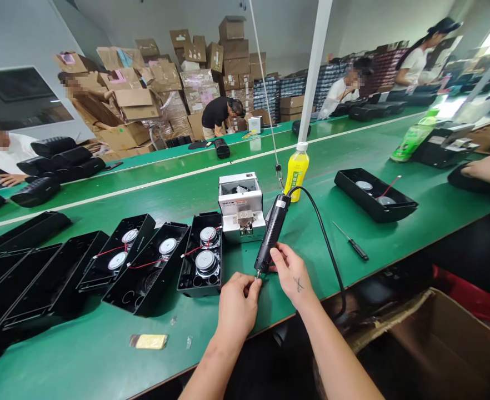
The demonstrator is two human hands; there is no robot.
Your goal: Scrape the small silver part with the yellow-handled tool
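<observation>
We look down on a long green bench (103, 344) from its near edge. At the far left of the bench, empty black housings (32, 283) lie in a row. Next to them, toward the middle, three more black speaker shells (161, 266) lie open, each showing round silver drivers and thin red wires. A small yellow packet (148, 341) lies near the front edge, left of the hands.

Our left hand (237, 304) sits just inside the near edge, fingers pinched shut at the tip of an electric screwdriver (271, 233); whatever it pinches is too small to see. The screwdriver leans up and away from that hand, its black body tilted to the right. Our right hand (291, 272) wraps around the lower end of the barrel, touching the tool just right of the left fingertips. A black cable (328, 250) loops from the screwdriver's top down over the near edge.

Behind the tool stands a small white box-shaped machine (240, 206), and just right of it a yellow bottle (296, 173). A slim hand screwdriver (352, 242) lies further right, then another open shell (374, 195) near the bench's right end.
</observation>
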